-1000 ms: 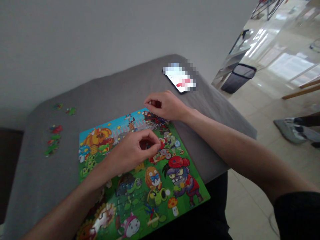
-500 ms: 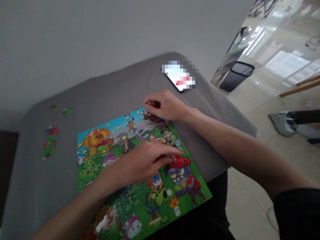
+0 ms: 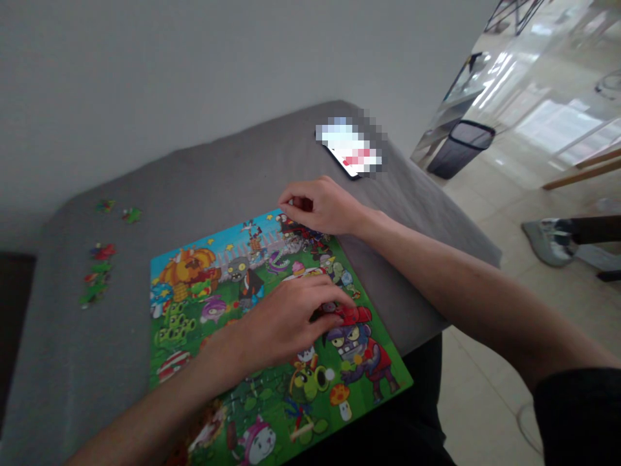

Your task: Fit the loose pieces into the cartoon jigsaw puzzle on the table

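Note:
A cartoon jigsaw puzzle (image 3: 281, 262) in a flat board lies on the grey cloth-covered table, its pieces fitted together. My left hand (image 3: 301, 310) reaches across the middle of it, palm down. Thumb and forefinger stand apart just over the red-capped purple figure, with no piece visible between them. At the puzzle's far edge, near the top right corner, rests my right hand (image 3: 323, 202). Its fingers are curled in and the tips meet the thumb; whether they hold anything is hidden.
Several loose puzzle pieces (image 3: 99, 268) lie on the table (image 3: 194, 181) to the left. A phone with a lit, blurred screen (image 3: 349, 145) sits at the back right. Beyond the table are a dark bin (image 3: 458, 149) and another person's shoe (image 3: 548, 241) on the tiled floor.
My left hand's forefinger has bent downward and its thumb has shifted slightly right over the puzzle. My right hand has stayed at the far edge.

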Demonstrator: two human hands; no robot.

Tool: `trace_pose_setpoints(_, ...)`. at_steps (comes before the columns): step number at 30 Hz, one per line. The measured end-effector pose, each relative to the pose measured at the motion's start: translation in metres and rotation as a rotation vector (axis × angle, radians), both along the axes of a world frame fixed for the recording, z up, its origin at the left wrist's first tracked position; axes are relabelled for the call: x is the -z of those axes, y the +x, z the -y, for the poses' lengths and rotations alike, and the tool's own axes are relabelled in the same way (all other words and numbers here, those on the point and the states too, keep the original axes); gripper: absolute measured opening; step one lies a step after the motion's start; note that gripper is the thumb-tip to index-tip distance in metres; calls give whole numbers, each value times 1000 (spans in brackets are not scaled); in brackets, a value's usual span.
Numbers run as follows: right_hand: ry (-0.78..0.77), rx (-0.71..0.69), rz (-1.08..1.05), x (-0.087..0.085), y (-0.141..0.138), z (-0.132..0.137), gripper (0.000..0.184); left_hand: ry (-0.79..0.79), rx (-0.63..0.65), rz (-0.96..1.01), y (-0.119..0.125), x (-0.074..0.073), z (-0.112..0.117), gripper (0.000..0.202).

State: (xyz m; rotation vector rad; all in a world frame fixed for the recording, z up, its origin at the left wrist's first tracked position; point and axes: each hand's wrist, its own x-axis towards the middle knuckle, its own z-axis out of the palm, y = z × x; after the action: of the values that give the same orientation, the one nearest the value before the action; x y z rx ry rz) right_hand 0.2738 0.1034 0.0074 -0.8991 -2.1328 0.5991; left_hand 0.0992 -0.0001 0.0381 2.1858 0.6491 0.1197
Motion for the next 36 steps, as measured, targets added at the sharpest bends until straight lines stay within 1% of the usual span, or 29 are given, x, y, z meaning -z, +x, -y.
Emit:
trace_pose_setpoints(3, 3, 5, 11, -1, -1, 1, 18, 115, -14, -12, -1, 4, 2, 18)
trace_pose_setpoints(4, 2, 7, 18, -1, -1, 2, 18, 154, -36, -19, -2, 5, 2, 24)
trace_pose_setpoints(6, -3, 8, 25, -1, -1, 2, 20, 213, -100, -46, -3, 8, 1, 44)
trace_pose_setpoints(8, -8, 9, 22, -1, -1, 2, 21, 226, -155, -84, -3, 10, 0, 63)
trace_pose_setpoints(9, -11, 8, 18, 0, -1, 2, 21, 220, -170, -110, -3, 11, -1, 69)
trace_pose_setpoints(12, -21, 1, 9, 2, -2, 2, 22, 199, -196, -178, -2, 12, -2, 75)
trace_pose_setpoints(15, -24, 7, 9, 2, -2, 3, 22, 212, -209, -212, -3, 6, -1, 79)
trace_pose_setpoints(17, -21, 16, 10, 1, -1, 3, 21, 239, -168, -206, -7, 1, 3, 73)
trace_pose_setpoints(19, -22, 23, 10, 0, 0, 2, 21, 303, -50, -202, -13, -2, 15, 66)
trace_pose_setpoints(21, -23, 30, 7, -2, 0, 2, 23, 400, 84, -223, -19, -2, 32, 71)
trace_pose_setpoints(22, -26, 32, 6, -2, 0, 2, 24, 447, 125, -237, -21, 0, 41, 78)
trace_pose_setpoints(24, -33, 34, 13, -3, 0, 5, 26, 515, 146, -256, -23, 2, 56, 89)
trace_pose_setpoints(25, -41, 33, 26, -3, 0, 6, 26, 520, 160, -263, -23, 1, 59, 89)
trace_pose_setpoints(27, -62, 55, 58, -2, 0, 9, 27, 498, 207, -258, -26, -1, 54, 82)
trace_pose_setpoints(28, -75, 67, 70, -2, 0, 9, 28, 480, 215, -259, -30, -3, 45, 78)
trace_pose_setpoints(29, -85, 77, 79, -1, 1, 9, 30, 472, 195, -262, -38, -5, 33, 75)
trace_pose_setpoints(30, -107, 77, 103, 0, 2, 9, 31, 472, 141, -275, -49, -8, 19, 72)
trace_pose_setpoints(32, -115, 72, 126, 0, 4, 7, 32, 505, -65, -309, -82, -11, -14, 61)
trace_pose_setpoints(33, -101, 60, 140, 0, 5, 6, 32, 529, -215, -343, -104, -12, -31, 52)
trace_pose_setpoints(34, -81, 45, 155, 1, 5, 5, 32, 549, -404, -383, -128, -12, -46, 45)
trace_pose_setpoints(35, -62, 28, 181, 1, 6, 5, 32, 578, -626, -421, -154, -11, -59, 39)
trace_pose_setpoints(36, -48, 14, 222, 3, 6, 5, 33, 609, -789, -440, -179, -10, -70, 39)
